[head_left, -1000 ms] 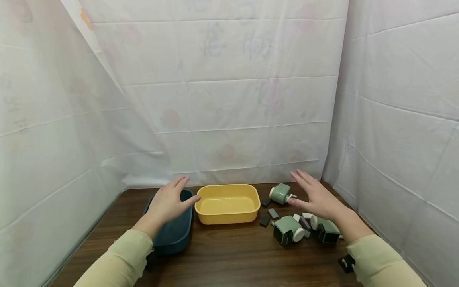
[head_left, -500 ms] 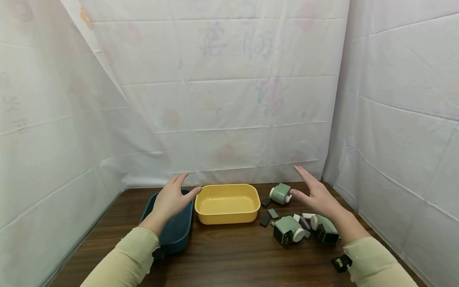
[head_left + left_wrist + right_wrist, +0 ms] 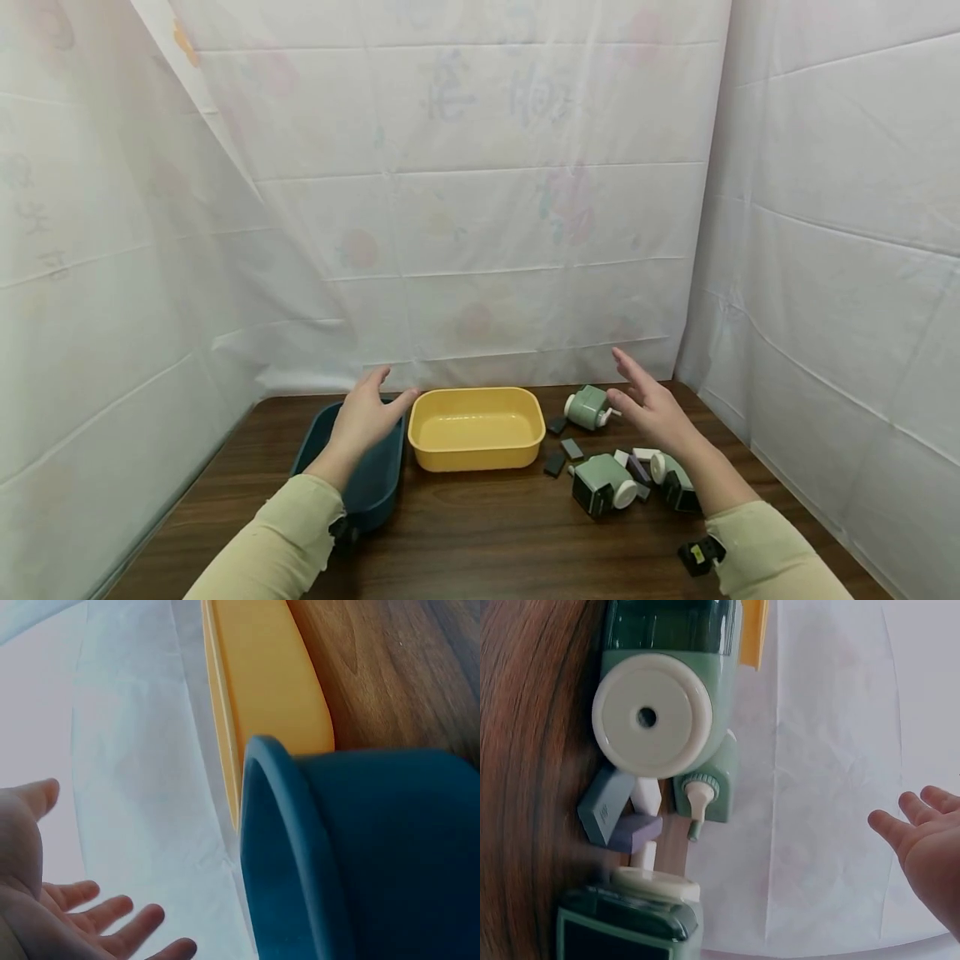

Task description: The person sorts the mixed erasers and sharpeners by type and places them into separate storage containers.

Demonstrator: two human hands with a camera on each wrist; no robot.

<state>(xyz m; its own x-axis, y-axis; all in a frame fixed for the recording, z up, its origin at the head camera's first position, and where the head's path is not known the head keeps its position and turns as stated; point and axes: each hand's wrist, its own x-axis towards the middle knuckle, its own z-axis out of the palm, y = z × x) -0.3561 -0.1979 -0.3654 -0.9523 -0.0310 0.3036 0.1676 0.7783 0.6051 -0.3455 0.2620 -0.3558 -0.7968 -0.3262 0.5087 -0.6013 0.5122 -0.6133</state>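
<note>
Low in the frame, a green sharpener and a second one lie on the tabletop. Above them the right hand hovers, grip wide, holding nothing. Left of centre, the left hand hangs spread over the blue tub, beside the yellow tub.

Bright, even, diffuse light, faint soft shadows, no glare, wrist views softly blurred up close
</note>
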